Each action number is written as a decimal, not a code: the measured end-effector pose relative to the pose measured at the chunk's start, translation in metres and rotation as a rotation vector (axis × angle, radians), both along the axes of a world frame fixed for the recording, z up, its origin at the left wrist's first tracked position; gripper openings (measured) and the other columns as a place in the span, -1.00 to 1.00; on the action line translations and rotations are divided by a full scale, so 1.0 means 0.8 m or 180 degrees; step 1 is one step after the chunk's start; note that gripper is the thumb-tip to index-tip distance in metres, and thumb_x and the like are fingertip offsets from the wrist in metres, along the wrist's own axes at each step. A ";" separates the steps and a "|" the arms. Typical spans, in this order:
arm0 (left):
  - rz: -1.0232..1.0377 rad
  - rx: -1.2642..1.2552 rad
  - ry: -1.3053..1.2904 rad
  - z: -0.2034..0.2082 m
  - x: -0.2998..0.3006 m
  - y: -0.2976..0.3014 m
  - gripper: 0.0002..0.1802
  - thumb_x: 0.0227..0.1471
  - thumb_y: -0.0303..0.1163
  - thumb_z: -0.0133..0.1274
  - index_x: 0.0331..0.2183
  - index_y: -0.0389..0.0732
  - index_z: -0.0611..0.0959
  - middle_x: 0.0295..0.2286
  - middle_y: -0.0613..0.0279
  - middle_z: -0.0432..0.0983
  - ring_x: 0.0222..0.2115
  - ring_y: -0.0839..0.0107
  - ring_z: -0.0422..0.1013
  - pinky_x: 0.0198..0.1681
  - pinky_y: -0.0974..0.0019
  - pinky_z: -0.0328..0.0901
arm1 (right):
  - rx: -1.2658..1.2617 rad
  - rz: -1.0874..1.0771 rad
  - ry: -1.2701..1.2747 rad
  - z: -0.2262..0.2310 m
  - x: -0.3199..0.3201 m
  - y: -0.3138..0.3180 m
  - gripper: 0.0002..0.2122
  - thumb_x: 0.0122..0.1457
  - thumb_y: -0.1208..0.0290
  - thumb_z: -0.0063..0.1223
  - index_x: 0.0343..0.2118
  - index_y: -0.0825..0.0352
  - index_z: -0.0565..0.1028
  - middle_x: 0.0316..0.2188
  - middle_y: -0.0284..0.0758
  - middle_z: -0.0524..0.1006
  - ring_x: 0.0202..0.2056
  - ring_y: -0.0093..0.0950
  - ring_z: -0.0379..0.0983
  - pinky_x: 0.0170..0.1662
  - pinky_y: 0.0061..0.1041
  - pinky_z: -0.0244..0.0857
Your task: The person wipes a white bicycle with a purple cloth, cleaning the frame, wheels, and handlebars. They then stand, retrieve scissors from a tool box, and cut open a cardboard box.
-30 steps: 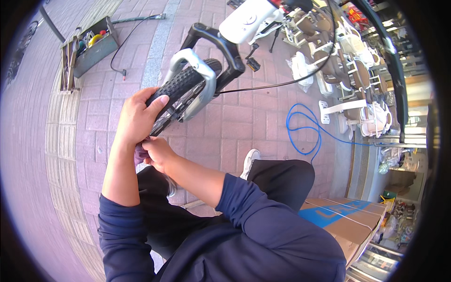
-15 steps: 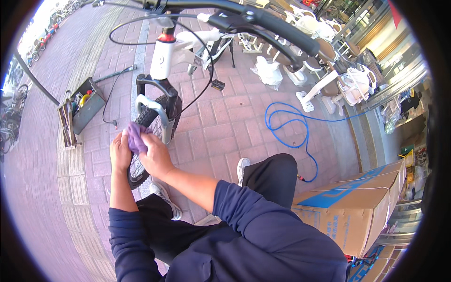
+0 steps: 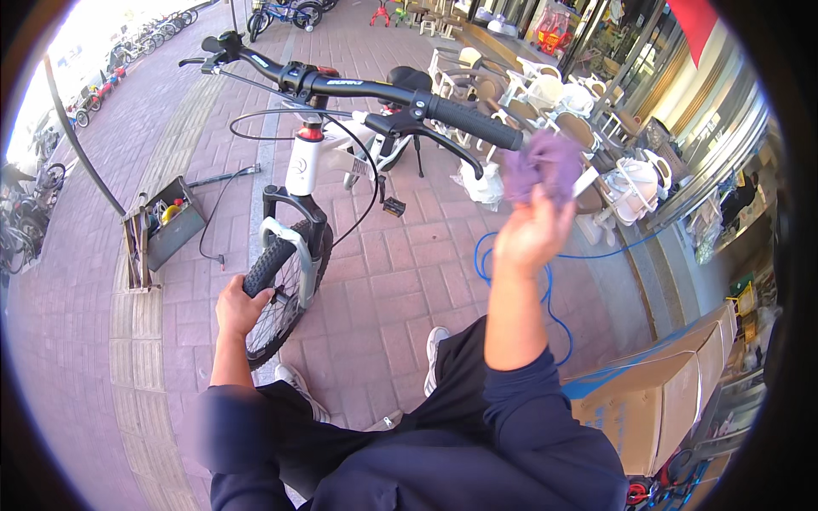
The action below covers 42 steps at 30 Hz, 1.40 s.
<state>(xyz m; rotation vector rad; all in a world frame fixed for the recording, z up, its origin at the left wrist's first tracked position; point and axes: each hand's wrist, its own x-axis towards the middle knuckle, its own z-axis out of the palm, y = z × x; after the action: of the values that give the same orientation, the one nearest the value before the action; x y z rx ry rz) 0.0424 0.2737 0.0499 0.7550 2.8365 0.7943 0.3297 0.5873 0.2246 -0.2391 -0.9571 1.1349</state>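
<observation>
Bicycle front wheel (image 3: 281,285) – upright on the brick pavement (image 3: 400,255), under the white fork | left hand (image 3: 239,308) – fingers clenched on the tyre top | right hand (image 3: 530,234) – raised near the handlebar grip (image 3: 473,123), fingers grasping a purple rag (image 3: 545,166) | cardboard box (image 3: 656,392) at right

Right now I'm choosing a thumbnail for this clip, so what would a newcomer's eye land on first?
The raised right hand at centre right, clutching a purple rag beside the handlebar grip. Next, the white bicycle standing on red brick paving, its knobby front tyre gripped by the left hand. A blue hose coils on the bricks behind the right forearm.
</observation>
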 end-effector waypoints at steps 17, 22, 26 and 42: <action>-0.0163 0.0070 0.0077 0.001 0.011 0.016 -0.40 -0.17 0.07 0.34 -0.24 -0.25 0.65 -0.33 -0.07 0.64 -0.22 -0.02 0.57 -0.13 0.03 0.42 | 0.2862 0.0158 -0.5342 0.163 -0.275 0.017 -0.55 0.33 0.02 -0.10 -0.18 0.38 0.62 -0.22 0.01 0.63 -0.16 -0.01 0.57 -0.05 -0.14 0.39; -0.0167 0.0051 -0.0087 0.004 0.012 0.014 -0.41 -0.17 0.07 0.34 -0.27 -0.24 0.63 -0.31 -0.04 0.63 -0.19 0.00 0.56 -0.11 0.02 0.42 | 0.2617 -0.0915 -0.5389 0.175 -0.294 0.031 -0.48 0.37 0.00 -0.21 -0.31 0.36 0.69 -0.32 -0.06 0.67 -0.18 -0.08 0.60 -0.05 -0.19 0.43; -0.0232 -0.0034 -0.0136 0.007 0.004 -0.005 -0.39 -0.16 0.09 0.33 -0.26 -0.24 0.64 -0.28 0.03 0.63 -0.16 0.04 0.55 -0.08 0.04 0.41 | 0.1119 0.0320 -0.5044 0.226 -0.324 -0.015 -0.51 0.37 0.00 -0.18 -0.19 0.35 0.67 -0.16 0.02 0.64 -0.19 -0.13 0.63 -0.06 -0.22 0.46; -0.0286 0.0141 -0.0301 0.002 0.009 0.002 -0.43 -0.15 0.02 0.29 -0.21 -0.23 0.65 -0.26 0.02 0.62 -0.16 0.03 0.55 -0.08 0.05 0.42 | 0.2966 -0.0771 -0.4814 0.169 -0.411 -0.043 -0.47 0.35 -0.06 -0.14 -0.10 0.42 0.57 -0.20 0.04 0.63 -0.07 0.01 0.55 0.01 -0.06 0.37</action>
<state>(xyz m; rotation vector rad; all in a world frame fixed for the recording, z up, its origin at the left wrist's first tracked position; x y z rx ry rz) 0.0499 0.2750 0.0515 0.8217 2.6896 0.8581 0.0013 0.5532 0.3600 -0.4229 -2.5640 -0.0085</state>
